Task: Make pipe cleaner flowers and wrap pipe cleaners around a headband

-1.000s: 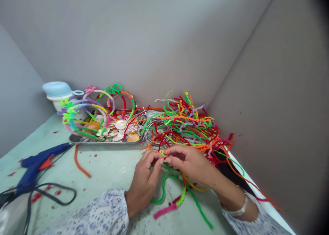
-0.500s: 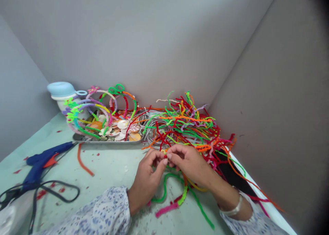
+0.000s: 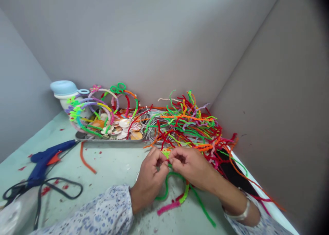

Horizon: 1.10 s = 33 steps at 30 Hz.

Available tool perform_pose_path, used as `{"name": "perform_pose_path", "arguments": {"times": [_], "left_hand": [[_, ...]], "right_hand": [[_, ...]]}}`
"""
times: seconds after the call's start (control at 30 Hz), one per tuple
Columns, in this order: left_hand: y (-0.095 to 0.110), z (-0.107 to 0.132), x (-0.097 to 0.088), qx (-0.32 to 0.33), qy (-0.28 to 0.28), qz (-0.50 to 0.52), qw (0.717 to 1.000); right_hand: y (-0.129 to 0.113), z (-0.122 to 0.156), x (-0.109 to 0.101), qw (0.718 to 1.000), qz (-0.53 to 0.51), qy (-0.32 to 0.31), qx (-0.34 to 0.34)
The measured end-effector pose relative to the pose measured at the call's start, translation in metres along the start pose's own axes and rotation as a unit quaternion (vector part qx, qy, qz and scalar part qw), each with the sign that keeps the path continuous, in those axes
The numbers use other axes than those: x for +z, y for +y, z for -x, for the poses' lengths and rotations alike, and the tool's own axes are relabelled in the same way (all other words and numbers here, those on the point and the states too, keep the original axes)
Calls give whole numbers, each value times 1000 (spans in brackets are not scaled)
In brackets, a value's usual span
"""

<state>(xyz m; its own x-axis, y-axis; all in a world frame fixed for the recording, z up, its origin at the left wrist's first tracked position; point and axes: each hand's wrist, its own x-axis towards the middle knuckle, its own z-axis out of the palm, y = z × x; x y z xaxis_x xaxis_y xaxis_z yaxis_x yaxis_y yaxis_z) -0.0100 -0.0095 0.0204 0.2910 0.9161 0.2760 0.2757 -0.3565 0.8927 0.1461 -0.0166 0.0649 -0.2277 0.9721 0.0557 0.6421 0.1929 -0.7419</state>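
While the fingertips of the left hand [image 3: 150,178] and right hand [image 3: 193,166] are pinched close together, a small yellow-green piece [image 3: 166,154] is held between them; a bit of red [image 3: 167,160], half hidden, seems to be gripped too. Nearer, a green pipe cleaner [image 3: 167,184] and a pink-ended strip [image 3: 169,207] are laid on the table [image 3: 115,166]. Beyond, pipe cleaners [image 3: 192,127] are heaped beside coiled wire [image 3: 151,136] and a shell-filled tray [image 3: 113,141]; leftward, a blue glue gun [image 3: 41,168] is set down

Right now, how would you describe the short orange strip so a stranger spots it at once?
Find the metal tray of shells. In front of its left end, between the blue glue gun and the left hand, lies the curved orange strip. Unlike the tangled, many-coloured heap on the right, it lies alone.
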Motion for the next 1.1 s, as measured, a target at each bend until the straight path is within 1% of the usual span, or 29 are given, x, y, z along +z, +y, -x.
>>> {"name": "perform_pose_path", "arguments": {"times": [0.1,0.2,0.27,0.33,0.4,0.47,0.53,0.6,0.63,0.7,0.73,0.77,0.8,0.83,0.87,0.9,0.93,0.97,1.03,1.1], "left_hand": [[1,3,2,11,4,-6,1000],[0,1,0,14,11,-1,1000],[-1,-3,-4,3,27,7,1000],[0,-7,-7,-11,66,22,998],[2,-10,-8,-10,80,45,996],[4,-9,-6,1,48,81,996],[3,-6,-3,-12,22,93,995],[1,-4,-1,-18,26,101,994],[0,-3,-1,-22,29,103,994],[-1,-3,-3,-24,31,106,994],[-1,-3,-3,-24,30,108,993],[-1,-4,-4,-25,28,110,993],[-1,-4,-4,-25,27,113,993],[-1,-4,-4,-25,26,116,993],[-2,-4,-4,-26,26,119,992],[-2,-4,-4,-25,25,121,992],[-2,-4,-4,-24,23,121,992],[-3,-4,-3,-21,21,118,993],[-4,-3,-3,-17,13,110,994],[-4,-2,-3,-15,4,102,995]], "right_hand": [[-3,3,1,1000,14,-3,-5],[-8,6,-2,998,54,18,-15],[-13,8,-9,995,81,52,-23],[-15,10,-20,990,89,105,-27],[-17,13,-30,992,68,107,-13],[-17,14,-36,997,38,60,-8],[-17,16,-38,1000,10,-9,-5],[-19,16,-37,998,-24,-64,4],[-19,16,-36,996,-43,-74,13],[-20,16,-36,995,-67,-63,29],[-19,16,-36,996,-65,-60,28],[-17,17,-37,996,-51,-73,20],[-15,18,-38,994,-29,-106,5],[-12,18,-38,988,-2,-155,-13],[-9,19,-39,977,27,-211,-32],[-6,19,-38,965,51,-251,-45],[-3,19,-38,963,72,-252,-58],[-2,18,-36,967,91,-227,-74],[-1,14,-30,981,110,-123,-100],[-2,10,-23,982,129,-17,-134]]}}
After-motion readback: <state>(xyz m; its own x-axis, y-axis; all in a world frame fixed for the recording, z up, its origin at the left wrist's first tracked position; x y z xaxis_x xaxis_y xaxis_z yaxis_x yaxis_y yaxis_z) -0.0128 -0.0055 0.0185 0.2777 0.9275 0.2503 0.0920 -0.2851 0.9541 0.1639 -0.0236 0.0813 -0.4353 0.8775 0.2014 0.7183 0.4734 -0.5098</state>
